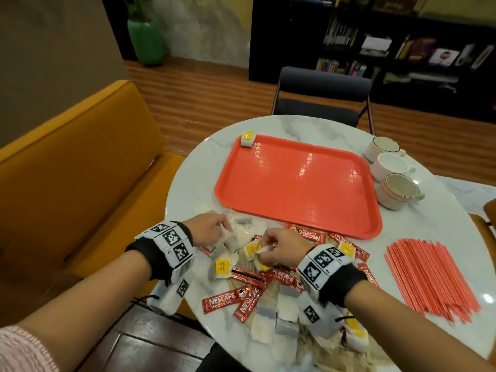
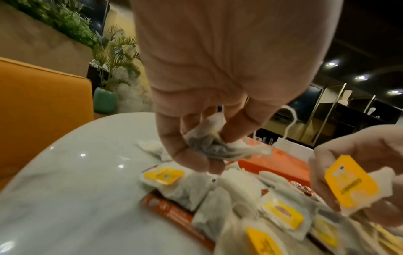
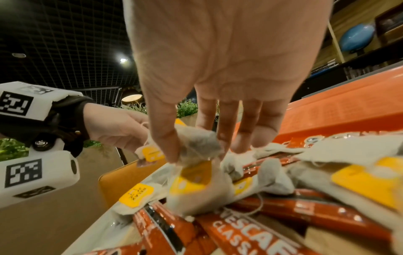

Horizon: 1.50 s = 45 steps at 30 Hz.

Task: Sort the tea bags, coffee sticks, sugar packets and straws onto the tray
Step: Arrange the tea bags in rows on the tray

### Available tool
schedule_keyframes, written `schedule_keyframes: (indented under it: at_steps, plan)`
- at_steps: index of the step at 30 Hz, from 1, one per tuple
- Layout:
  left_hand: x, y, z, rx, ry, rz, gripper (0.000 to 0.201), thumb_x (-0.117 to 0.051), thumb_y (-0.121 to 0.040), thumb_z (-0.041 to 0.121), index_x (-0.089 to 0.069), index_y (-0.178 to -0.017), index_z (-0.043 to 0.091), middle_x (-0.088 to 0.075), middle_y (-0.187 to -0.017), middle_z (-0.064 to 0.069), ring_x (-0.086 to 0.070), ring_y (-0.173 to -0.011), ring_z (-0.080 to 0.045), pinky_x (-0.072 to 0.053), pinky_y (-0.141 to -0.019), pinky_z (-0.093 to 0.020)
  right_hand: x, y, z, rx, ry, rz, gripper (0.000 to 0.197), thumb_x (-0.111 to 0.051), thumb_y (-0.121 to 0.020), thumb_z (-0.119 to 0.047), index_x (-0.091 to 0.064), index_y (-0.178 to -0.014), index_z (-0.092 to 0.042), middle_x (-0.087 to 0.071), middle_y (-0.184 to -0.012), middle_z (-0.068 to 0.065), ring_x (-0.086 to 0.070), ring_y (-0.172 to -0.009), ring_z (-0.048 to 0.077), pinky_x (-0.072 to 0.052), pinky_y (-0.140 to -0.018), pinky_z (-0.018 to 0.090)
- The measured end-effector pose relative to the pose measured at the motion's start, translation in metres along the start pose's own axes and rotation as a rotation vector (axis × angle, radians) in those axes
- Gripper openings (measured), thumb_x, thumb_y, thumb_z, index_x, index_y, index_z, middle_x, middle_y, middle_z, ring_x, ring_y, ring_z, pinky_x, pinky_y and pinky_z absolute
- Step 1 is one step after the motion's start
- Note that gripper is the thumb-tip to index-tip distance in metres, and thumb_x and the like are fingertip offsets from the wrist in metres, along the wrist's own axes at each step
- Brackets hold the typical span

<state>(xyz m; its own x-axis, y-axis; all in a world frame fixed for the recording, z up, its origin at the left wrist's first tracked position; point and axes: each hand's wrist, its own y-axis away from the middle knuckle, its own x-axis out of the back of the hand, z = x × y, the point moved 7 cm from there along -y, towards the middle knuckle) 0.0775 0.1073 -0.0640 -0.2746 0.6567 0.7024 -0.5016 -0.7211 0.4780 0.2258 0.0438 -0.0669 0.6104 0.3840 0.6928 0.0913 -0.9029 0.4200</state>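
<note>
Both hands in the mixed pile at the near table edge: left hand pinching a crumpled tea bag, right hand pinching another tea bag by its pouch. Red tray straight ahead, long axis left-right, one tea bag at far-left corner. Right hand closer to the near rim; tray floor wide open. Straws well right, cups beyond.

1. Tea bag in left hand: partly hidden by fingers.
2. Tag print: blurred, unreadable.
3. Sugar packets: part. covered by right wrist rig.
4. Straws: tips too fine to count.
</note>
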Motion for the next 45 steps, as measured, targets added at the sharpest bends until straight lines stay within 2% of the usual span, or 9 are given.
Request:
schedule_keyframes:
  at_steps: [5,9,13,20,29,33,36,42,45]
  plan:
    - [-0.024,0.003,0.004,0.071,-0.084,-0.116,0.031,-0.029,-0.099,0.014,-0.053,-0.118,0.007,-0.054,-0.125,-0.019,-0.054,-0.101,-0.030,-0.040,-0.061,-0.021,-0.009,0.000,0.001,-0.063,0.086,-0.086,0.032,-0.071,-0.077,-0.025,-0.051,-0.101,-0.017,-0.051,-0.087,-0.002,-0.051,-0.075,0.013,-0.036,-0.052,0.018]
    - [-0.033,0.005,0.000,0.078,-0.045,-0.085,0.012,-0.052,-0.091,0.031,-0.046,-0.085,0.022,-0.057,-0.109,-0.013,-0.051,-0.091,-0.023,-0.038,-0.068,-0.026,-0.010,-0.002,-0.002,-0.090,0.202,-0.123,0.053,-0.069,-0.079,-0.026,-0.044,-0.126,-0.017,-0.054,-0.109,0.007,-0.048,-0.089,0.018,-0.037,-0.057,0.022]
    - [-0.047,0.012,-0.011,0.070,-0.226,-0.173,0.054,-0.076,-0.071,0.039,-0.038,-0.108,0.024,-0.039,-0.109,0.002,-0.050,-0.095,-0.017,-0.045,-0.083,-0.030,-0.016,-0.002,-0.002,-0.043,0.295,-0.178,0.063,-0.074,-0.073,-0.035,-0.045,-0.127,-0.021,-0.053,-0.122,0.006,-0.051,-0.108,0.023,-0.040,-0.081,0.029]
    - [-0.049,0.008,-0.011,0.066,-0.441,-0.167,0.064,-0.061,-0.086,0.040,-0.034,-0.138,0.014,-0.036,-0.133,-0.009,-0.047,-0.116,-0.024,-0.041,-0.096,-0.031,-0.024,-0.002,-0.002,-0.011,0.384,-0.191,0.060,-0.073,-0.076,-0.025,-0.041,-0.126,-0.015,-0.043,-0.127,0.010,-0.047,-0.112,0.028,-0.042,-0.088,0.033]
    - [-0.001,0.006,0.016,-0.067,-0.092,-0.020,0.025,-0.062,-0.086,0.037,-0.052,-0.088,0.014,-0.055,-0.093,-0.003,-0.049,-0.089,-0.018,-0.034,-0.063,-0.017,0.011,0.001,-0.010,0.031,0.018,-0.070,0.028,-0.071,-0.079,-0.024,-0.054,-0.099,-0.014,-0.058,-0.083,0.000,-0.055,-0.071,0.013,-0.041,-0.055,0.019]
    - [0.024,-0.008,0.023,-0.065,0.140,0.053,0.029,-0.063,-0.083,0.045,-0.050,-0.088,0.019,-0.065,-0.097,-0.008,-0.059,-0.092,-0.027,-0.046,-0.082,-0.033,0.036,-0.006,-0.016,0.049,-0.184,-0.040,0.026,-0.074,-0.076,-0.021,-0.050,-0.085,-0.017,-0.053,-0.070,-0.001,-0.053,-0.058,0.011,-0.042,-0.055,0.022]
    - [0.032,-0.020,0.032,-0.038,0.284,0.092,0.030,-0.060,-0.087,0.037,-0.039,-0.073,0.022,-0.056,-0.069,-0.004,-0.048,-0.056,-0.015,-0.040,-0.052,-0.026,0.047,-0.013,-0.024,0.056,-0.388,-0.078,0.030,-0.074,-0.076,-0.015,-0.054,-0.097,-0.013,-0.053,-0.074,-0.002,-0.053,-0.060,0.008,-0.045,-0.058,0.022]
    - [0.030,-0.047,0.044,0.036,0.540,0.048,0.020,-0.047,-0.096,0.010,-0.042,-0.077,0.015,-0.048,-0.070,-0.005,-0.047,-0.059,-0.014,-0.043,-0.045,-0.020,0.059,-0.040,-0.036,0.094,-0.713,-0.124,0.026,-0.065,-0.078,0.008,-0.052,-0.088,-0.013,-0.065,-0.062,0.002,-0.059,-0.043,0.006,-0.051,-0.045,0.018]
    - [0.035,-0.065,0.047,0.065,0.793,0.017,0.025,-0.046,-0.097,0.026,-0.052,-0.099,0.002,-0.056,-0.079,-0.014,-0.054,-0.068,-0.023,-0.047,-0.061,-0.031,0.070,-0.065,-0.031,0.071,-0.707,-0.031,0.028,-0.068,-0.076,0.005,-0.052,-0.086,-0.016,-0.061,-0.077,0.007,-0.060,-0.045,0.005,-0.052,-0.049,0.021]
